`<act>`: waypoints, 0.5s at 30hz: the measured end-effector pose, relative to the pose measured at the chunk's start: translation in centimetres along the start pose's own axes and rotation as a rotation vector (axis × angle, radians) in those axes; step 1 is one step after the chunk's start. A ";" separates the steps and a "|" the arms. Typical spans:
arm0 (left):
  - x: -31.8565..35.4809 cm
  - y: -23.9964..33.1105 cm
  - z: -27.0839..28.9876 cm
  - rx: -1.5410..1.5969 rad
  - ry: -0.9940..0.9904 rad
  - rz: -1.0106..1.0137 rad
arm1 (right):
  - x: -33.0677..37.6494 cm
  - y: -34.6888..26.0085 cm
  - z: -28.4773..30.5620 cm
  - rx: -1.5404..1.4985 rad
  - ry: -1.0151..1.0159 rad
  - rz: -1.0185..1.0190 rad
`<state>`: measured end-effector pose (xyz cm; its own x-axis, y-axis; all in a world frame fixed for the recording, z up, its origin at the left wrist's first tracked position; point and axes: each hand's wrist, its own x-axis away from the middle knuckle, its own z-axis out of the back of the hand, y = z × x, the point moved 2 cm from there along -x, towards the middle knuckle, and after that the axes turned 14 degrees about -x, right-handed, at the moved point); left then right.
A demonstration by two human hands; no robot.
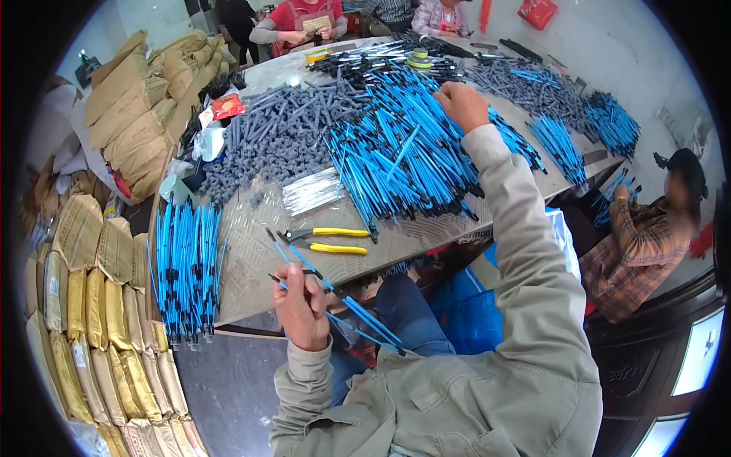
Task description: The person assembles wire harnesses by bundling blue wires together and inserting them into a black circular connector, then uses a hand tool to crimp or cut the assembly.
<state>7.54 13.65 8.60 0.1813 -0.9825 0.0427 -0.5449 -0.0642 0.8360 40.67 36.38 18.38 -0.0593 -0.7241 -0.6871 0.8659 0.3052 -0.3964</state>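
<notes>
My left hand (302,311) is closed around a few thin blue rods (370,315) with black ends, held slantwise off the table's front edge. My right arm stretches far forward, and my right hand (463,107) is curled over the far right side of a large heap of blue rods (415,156). What its fingers grip, if anything, is hidden. Between my left hand and the heap lie pliers with yellow handles (340,231). A stack of thin whitish strips (312,192) rests against the heap's left side.
Grey plastic parts (285,126) are piled at the back left. Bundled blue rods (186,263) hang over the table's left edge. Stacked brown sacks (99,305) line the left. A person in a plaid shirt (636,247) sits at right; others work across the table (259,293).
</notes>
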 end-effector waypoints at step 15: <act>1.3 -3.1 3.2 -0.144 -0.043 0.138 | -4.7 2.5 -3.2 0.178 -0.370 -0.200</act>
<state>6.86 12.01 4.34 0.0759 -0.9870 0.1416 -0.4391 0.0944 0.8935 41.56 42.53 18.63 -0.0799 -0.9403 -0.3309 0.9293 0.0498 -0.3660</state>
